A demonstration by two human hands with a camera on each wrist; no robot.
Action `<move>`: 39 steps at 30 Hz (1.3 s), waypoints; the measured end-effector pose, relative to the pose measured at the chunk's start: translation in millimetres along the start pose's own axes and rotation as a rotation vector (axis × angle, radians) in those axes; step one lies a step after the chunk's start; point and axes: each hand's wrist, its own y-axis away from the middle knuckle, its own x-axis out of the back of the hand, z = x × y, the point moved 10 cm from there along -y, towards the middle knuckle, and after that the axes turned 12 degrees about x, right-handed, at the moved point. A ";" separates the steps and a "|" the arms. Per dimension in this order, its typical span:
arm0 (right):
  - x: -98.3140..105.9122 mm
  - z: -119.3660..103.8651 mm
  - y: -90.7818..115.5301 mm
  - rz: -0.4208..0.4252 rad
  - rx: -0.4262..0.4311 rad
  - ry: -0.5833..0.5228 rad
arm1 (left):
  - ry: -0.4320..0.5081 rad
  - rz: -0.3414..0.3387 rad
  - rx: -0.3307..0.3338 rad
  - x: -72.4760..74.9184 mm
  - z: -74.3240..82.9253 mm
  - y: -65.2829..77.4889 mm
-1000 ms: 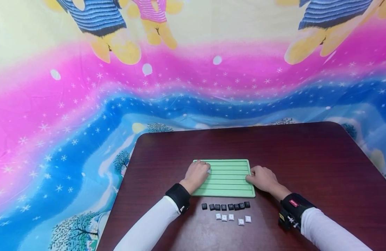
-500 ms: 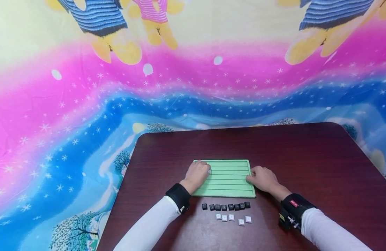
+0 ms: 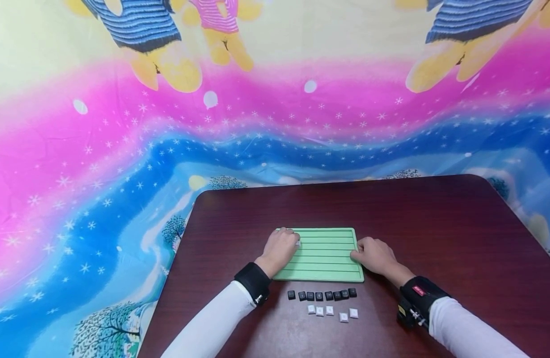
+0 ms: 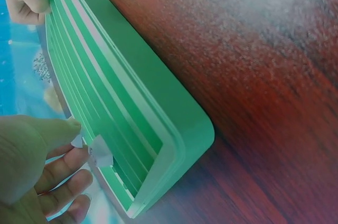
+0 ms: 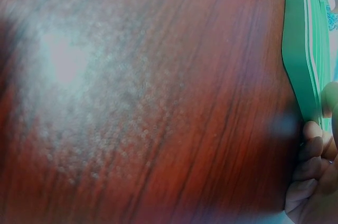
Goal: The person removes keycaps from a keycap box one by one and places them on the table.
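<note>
Over the left part of a green ridged tray point(image 3: 326, 259), my left hand point(image 3: 279, 250) pinches a small white keycap point(image 4: 78, 140) between thumb and forefinger. The other fingers of that hand are loosely bent. Right beside it in the left wrist view, a second white keycap point(image 4: 100, 152) sits in the tray near its far left corner. My right hand point(image 3: 376, 256) grips the tray's right edge, thumb on top and fingers curled against the side, as the right wrist view shows. From the head view, my left hand hides the tray's left end.
In front of the tray lies a row of several black keycaps point(image 3: 319, 296). Nearer to me are several white keycaps point(image 3: 330, 310), loosely spaced. Everything rests on a dark brown table point(image 3: 239, 214), with a printed cloth point(image 3: 275, 119) hanging behind it.
My left hand and forearm have shifted very slightly at the tray's left end. The right hand, the tray and the loose keycaps have stayed put.
</note>
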 end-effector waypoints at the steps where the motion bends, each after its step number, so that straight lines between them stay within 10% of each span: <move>1: -0.3 0.2 0.1 -0.005 -0.005 -0.002 | 0.003 0.001 0.000 0.7 0.1 0.4; 39: -2.4 2.2 0.9 -0.013 -0.005 -0.009 | 0.004 -0.004 0.009 14.9 -0.7 10.7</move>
